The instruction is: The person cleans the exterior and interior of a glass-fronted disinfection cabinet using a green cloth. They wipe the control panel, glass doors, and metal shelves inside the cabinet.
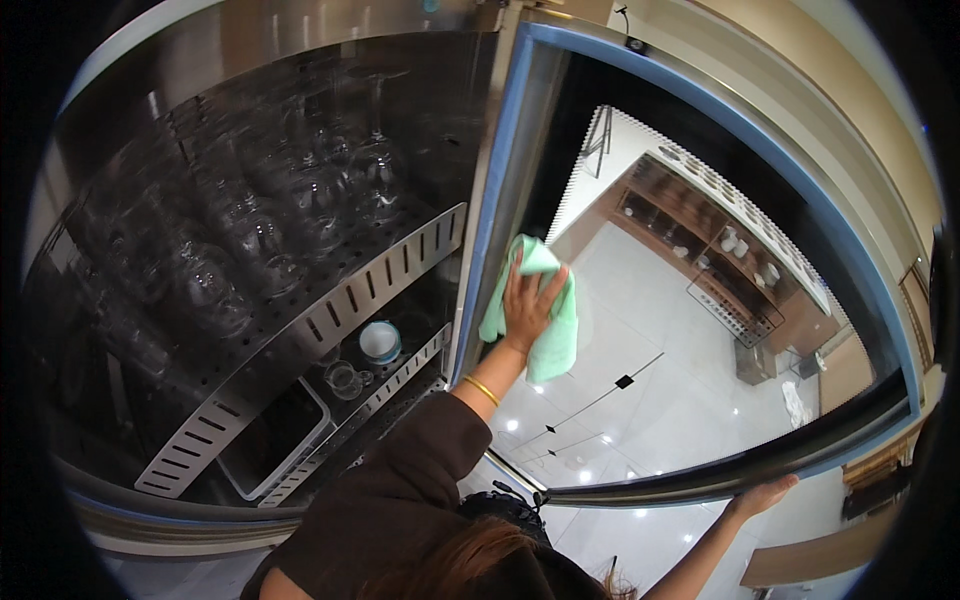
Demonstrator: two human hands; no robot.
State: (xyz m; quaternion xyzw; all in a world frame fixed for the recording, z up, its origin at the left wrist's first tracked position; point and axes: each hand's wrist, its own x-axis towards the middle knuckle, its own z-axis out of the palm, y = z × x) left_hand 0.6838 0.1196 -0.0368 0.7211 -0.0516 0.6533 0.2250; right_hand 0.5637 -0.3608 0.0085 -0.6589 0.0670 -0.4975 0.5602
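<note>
My left hand presses a light green cloth flat against the inner side of a glass door, near the hinge side. Its fingers are spread over the cloth, which is bunched above them and hangs below. A blue strip runs around the door frame. At the door's free edge, lower right, my right hand holds the frame; part of its grip is hidden. To the left, the metal cabinet stands open beside the door.
Several stemmed glasses stand upside down on a perforated metal shelf with a slotted front rail. Below are a white cup, small glass cups and a white-rimmed tray. Through the glass, a wooden counter and tiled floor show.
</note>
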